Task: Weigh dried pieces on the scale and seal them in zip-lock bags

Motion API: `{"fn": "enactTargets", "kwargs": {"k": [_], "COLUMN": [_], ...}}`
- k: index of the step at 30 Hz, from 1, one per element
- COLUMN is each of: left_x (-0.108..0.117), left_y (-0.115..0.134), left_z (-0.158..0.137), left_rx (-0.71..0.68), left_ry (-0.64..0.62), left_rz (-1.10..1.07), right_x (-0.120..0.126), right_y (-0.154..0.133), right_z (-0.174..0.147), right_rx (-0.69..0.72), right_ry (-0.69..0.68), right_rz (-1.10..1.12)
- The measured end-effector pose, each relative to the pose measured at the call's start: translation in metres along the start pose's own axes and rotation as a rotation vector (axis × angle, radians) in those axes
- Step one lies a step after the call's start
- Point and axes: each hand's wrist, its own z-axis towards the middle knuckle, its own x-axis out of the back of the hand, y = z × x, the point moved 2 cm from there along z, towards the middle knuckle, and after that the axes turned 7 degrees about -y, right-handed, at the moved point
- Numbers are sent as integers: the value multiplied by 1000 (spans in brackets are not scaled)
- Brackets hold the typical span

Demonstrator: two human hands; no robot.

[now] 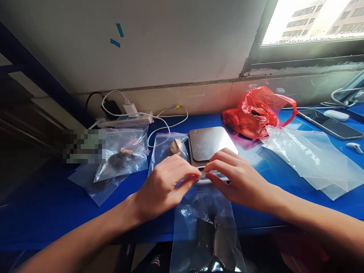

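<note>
A clear plastic zip bag (182,235) hangs in front of me over the table's near edge, its lower part see-through with dark shapes showing. My left hand (167,182) pinches its upper edge between thumb and fingertips. Close beside those fingertips, my right hand (236,178) is curled in a pinch on the same edge. Just behind the hands sits a kitchen scale (210,140) with a bare metal plate. Left of the scale, another clear bag (159,155) lies flat with a round tan lump (175,147) in it.
Filled clear bags (139,151) lie at the left, below a white power strip (145,120) with looping cables. A red plastic bag (250,113) stands behind the scale to the right. Flat clear bags (313,155), a phone (331,123) and an earbud (354,147) lie at the right.
</note>
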Motion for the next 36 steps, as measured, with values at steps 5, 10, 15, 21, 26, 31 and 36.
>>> {"fn": "enactTargets", "kwargs": {"k": [5, 10, 15, 21, 26, 31, 36], "left_x": [0, -1, 1, 5, 2, 0, 1], "left_y": [-2, -2, -4, -6, 1, -2, -7], "left_z": [0, 2, 1, 6, 9, 9, 8], "left_rx": [14, 39, 113, 488, 701, 716, 701], "left_ry": [19, 16, 0, -181, -292, -434, -504], "left_rz": [-21, -54, -155, -608, -661, -806, -709], "right_x": [1, 1, 0, 3, 7, 6, 2], "right_y": [1, 1, 1, -10, -22, -24, -23], "right_z": [0, -1, 0, 0, -3, -4, -3], "right_rx": [21, 27, 46, 170, 262, 298, 307], "right_ry": [31, 58, 87, 122, 169, 156, 98], "right_rz": [8, -29, -81, -187, -251, -248, -239]}}
